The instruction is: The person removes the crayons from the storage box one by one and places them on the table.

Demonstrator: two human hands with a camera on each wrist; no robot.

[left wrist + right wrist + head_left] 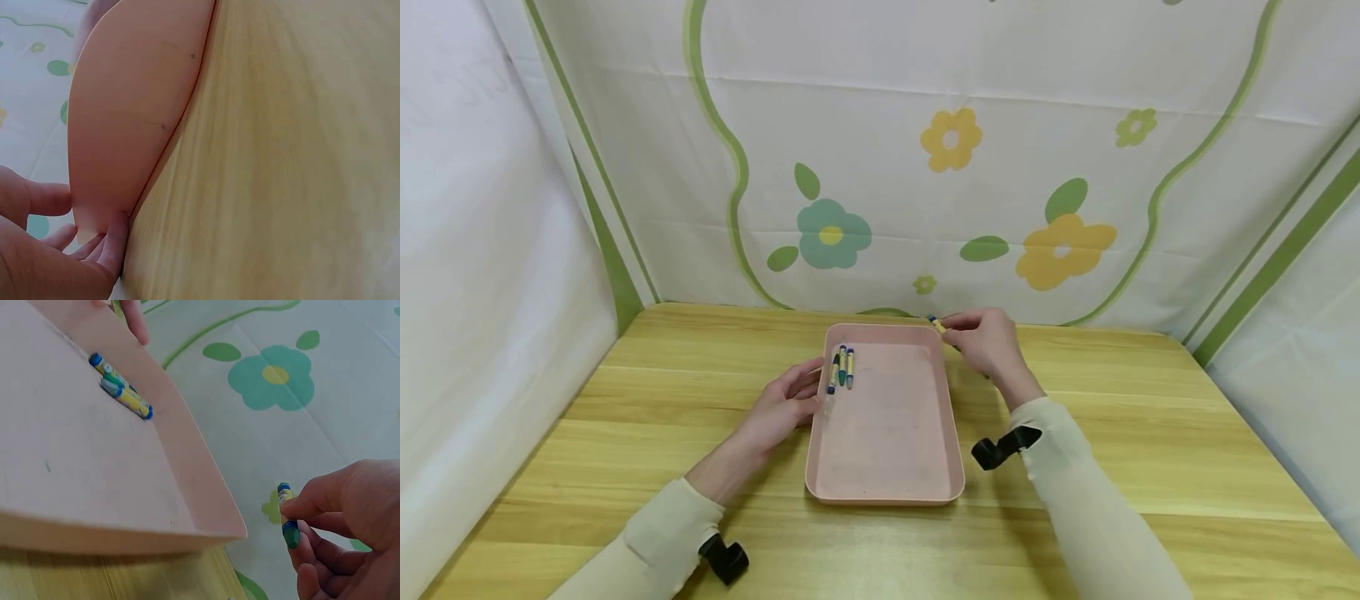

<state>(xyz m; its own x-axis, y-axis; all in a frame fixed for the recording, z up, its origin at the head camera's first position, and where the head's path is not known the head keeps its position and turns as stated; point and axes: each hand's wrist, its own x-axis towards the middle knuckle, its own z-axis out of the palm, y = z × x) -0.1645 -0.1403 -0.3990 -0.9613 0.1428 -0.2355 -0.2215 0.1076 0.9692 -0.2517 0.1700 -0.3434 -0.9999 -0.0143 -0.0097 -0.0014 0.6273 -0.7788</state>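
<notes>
A shallow pink tray (pixel 887 433) lies on the wooden table. Inside it, toward the far left corner, several crayons (pixel 842 367) in yellow and blue wrappers lie side by side. My left hand (pixel 782 408) is at the tray's left side, its fairly straight fingers (pixel 112 247) touching the outer wall and rim. Beyond the tray's far right corner, my right hand (pixel 988 342) pinches a green crayon (pixel 289 515) between thumb and fingers. Its green tip points down past the fingertips in the right wrist view.
A white cloth (pixel 887 167) printed with flowers and leaves hangs behind the table's far edge. More white cloth hangs at both sides. Wooden tabletop (pixel 1112 475) surrounds the tray. Each wrist carries a black mount (pixel 724 558).
</notes>
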